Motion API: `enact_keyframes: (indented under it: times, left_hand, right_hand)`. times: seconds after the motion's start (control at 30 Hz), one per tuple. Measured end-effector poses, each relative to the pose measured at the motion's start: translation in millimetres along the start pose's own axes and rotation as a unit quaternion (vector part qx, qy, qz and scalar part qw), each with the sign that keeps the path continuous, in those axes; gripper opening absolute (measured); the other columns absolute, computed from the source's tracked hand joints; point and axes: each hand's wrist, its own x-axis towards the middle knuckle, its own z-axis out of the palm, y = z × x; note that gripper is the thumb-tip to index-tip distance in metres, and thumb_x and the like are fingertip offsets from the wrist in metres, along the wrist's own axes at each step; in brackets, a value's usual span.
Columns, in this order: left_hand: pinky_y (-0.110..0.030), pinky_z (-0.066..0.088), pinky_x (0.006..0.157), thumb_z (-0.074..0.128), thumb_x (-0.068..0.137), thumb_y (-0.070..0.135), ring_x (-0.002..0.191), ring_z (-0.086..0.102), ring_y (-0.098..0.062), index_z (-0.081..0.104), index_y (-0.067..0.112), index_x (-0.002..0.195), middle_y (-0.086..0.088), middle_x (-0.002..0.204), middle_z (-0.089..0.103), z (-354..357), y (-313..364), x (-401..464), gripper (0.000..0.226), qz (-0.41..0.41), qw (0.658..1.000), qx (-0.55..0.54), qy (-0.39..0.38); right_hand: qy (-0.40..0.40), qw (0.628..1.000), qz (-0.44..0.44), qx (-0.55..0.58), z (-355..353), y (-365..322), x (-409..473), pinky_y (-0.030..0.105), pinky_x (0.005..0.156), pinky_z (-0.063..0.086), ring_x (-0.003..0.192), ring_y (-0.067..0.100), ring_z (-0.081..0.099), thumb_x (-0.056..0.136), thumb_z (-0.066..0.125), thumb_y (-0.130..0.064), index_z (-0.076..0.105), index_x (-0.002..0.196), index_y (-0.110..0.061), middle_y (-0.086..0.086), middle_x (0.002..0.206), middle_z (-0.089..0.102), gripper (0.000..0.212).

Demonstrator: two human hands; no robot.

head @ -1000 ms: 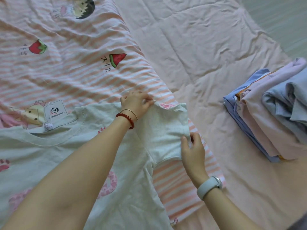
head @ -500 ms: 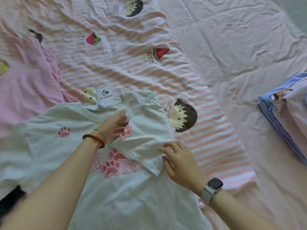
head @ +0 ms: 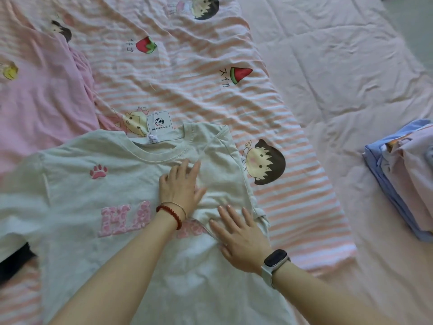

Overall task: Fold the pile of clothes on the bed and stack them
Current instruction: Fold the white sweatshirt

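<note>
A pale grey-green T-shirt point(head: 82, 200) with pink lettering and a paw print lies face up on the bed. Its right sleeve point(head: 225, 174) is folded in over the chest. My left hand point(head: 180, 186) lies flat on that folded part with straight fingers. My right hand point(head: 239, 235) presses flat on the sleeve's lower edge, a watch on its wrist. A stack of folded clothes point(head: 403, 177) in blue, lilac and grey sits at the right edge.
A pink-striped cartoon sheet point(head: 199, 95) lies under the shirt, over a plain pink quilt point(head: 339, 73). A pink garment point(head: 39, 102) lies at the far left. A dark item point(head: 14, 261) peeks out at the lower left. A hang tag point(head: 160, 121) sits at the collar.
Both hands pinched the right sleeve a second ago and carried it inward over the chest. Now they have let go and press it flat. The view has shifted left.
</note>
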Motion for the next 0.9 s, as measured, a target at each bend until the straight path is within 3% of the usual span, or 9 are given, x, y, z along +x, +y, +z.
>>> enact_keyframes:
  times: [0.1, 0.2, 0.37, 0.47, 0.57, 0.67, 0.77, 0.83, 0.9]
  left_hand:
    - [-0.041, 0.024, 0.107, 0.041, 0.089, 0.057, 0.141, 0.015, -0.022, 0.005, 0.032, 0.147, -0.001, 0.155, 0.013, 0.1, -10.6, 0.5, 0.073, 0.008, 0.996, 0.025, -0.086]
    - [-0.044, 0.025, 0.107, 0.043, 0.092, 0.048, 0.137, 0.022, -0.024, 0.015, 0.031, 0.146, -0.002, 0.151, 0.024, -20.8, -8.9, 6.9, 0.063, 0.005, 0.994, -0.042, -0.102]
    - [-0.040, 0.030, 0.103, 0.052, 0.091, 0.022, 0.126, 0.040, -0.025, 0.047, 0.016, 0.133, -0.007, 0.135, 0.045, -57.6, -42.5, -44.5, 0.043, -0.070, 0.965, -0.248, 0.058]
    - [-0.039, 0.034, 0.100, 0.057, 0.087, 0.010, 0.120, 0.044, -0.030, 0.055, 0.006, 0.122, -0.015, 0.127, 0.049, -63.2, -90.6, -105.1, 0.036, -0.218, 0.910, -0.326, 0.136]
    - [-0.043, 0.037, 0.095, 0.058, 0.085, 0.007, 0.110, 0.047, -0.037, 0.057, -0.003, 0.113, -0.024, 0.116, 0.053, -58.7, -143.7, -160.7, 0.029, -0.409, 0.825, -0.346, 0.179]
    - [-0.045, 0.042, 0.096, 0.057, 0.089, 0.018, 0.099, 0.054, -0.035, 0.057, -0.004, 0.108, -0.023, 0.105, 0.060, -52.4, -184.4, -189.7, 0.029, -0.527, 0.730, -0.400, 0.171]
    - [-0.026, 0.053, 0.065, 0.055, 0.091, 0.038, 0.064, 0.060, -0.012, 0.055, 0.007, 0.089, -0.001, 0.072, 0.063, -55.8, -217.4, -189.4, 0.032, -0.585, 0.546, -0.583, 0.139]
    - [-0.027, 0.048, 0.068, 0.056, 0.086, 0.051, 0.078, 0.058, -0.012, 0.052, 0.012, 0.105, 0.000, 0.089, 0.059, -62.0, -235.9, -181.2, 0.044, -0.583, 0.396, -0.695, 0.138]
    - [-0.031, 0.044, 0.067, 0.057, 0.081, 0.059, 0.078, 0.054, -0.014, 0.050, 0.015, 0.107, 0.000, 0.091, 0.055, -64.9, -247.6, -173.2, 0.052, -0.585, 0.382, -0.704, 0.128]
  right_hand:
    - [-0.010, 0.999, 0.038, -0.005, 3.7, -8.6, -3.5, 0.060, 0.110, 0.001, 0.143, 0.035, 0.005, 0.093, 0.039, -0.037, 0.021, 0.148, -0.024, 0.013, 0.156, 0.009, 0.059]
    - [-0.033, 0.998, 0.037, 0.027, 0.3, -23.6, 1.0, 0.055, 0.110, -0.012, 0.143, 0.031, -0.011, 0.095, 0.033, -0.039, 0.007, 0.149, -0.024, 0.012, 0.157, -0.009, 0.061]
    - [0.011, 0.995, 0.055, 0.078, -18.9, -56.8, 11.5, 0.049, 0.114, -0.006, 0.144, 0.027, -0.008, 0.097, 0.030, -0.037, 0.010, 0.148, -0.022, 0.005, 0.158, -0.003, 0.057]
    - [0.019, 0.996, 0.024, 0.087, -24.1, -86.0, 25.9, 0.048, 0.115, -0.004, 0.145, 0.024, -0.006, 0.097, 0.031, -0.036, 0.007, 0.149, -0.023, 0.000, 0.158, -0.005, 0.059]
    - [-0.014, 0.996, -0.004, 0.087, -21.6, -123.6, 47.0, 0.046, 0.115, -0.006, 0.144, 0.022, -0.010, 0.098, 0.029, -0.038, 0.003, 0.149, -0.024, 0.001, 0.158, -0.005, 0.059]
    - [-0.026, 0.994, -0.024, 0.099, -16.3, -161.3, 67.7, 0.044, 0.115, -0.004, 0.145, 0.022, -0.009, 0.098, 0.029, -0.036, 0.003, 0.149, -0.024, 0.002, 0.158, -0.004, 0.058]
    - [-0.031, 0.994, -0.031, 0.102, -11.7, -187.2, 82.2, 0.043, 0.116, -0.001, 0.145, 0.023, -0.007, 0.098, 0.029, -0.034, 0.006, 0.149, -0.023, 0.002, 0.158, -0.003, 0.057]
    - [-0.042, 0.993, -0.029, 0.107, -11.4, -195.8, 88.0, 0.043, 0.117, 0.003, 0.145, 0.025, -0.006, 0.098, 0.030, -0.033, 0.009, 0.149, -0.023, 0.003, 0.158, -0.002, 0.056]
    - [-0.044, 0.989, -0.023, 0.137, -13.8, -198.5, 92.0, 0.040, 0.117, 0.006, 0.145, 0.024, -0.002, 0.098, 0.032, -0.030, 0.014, 0.149, -0.021, 0.002, 0.158, 0.003, 0.055]
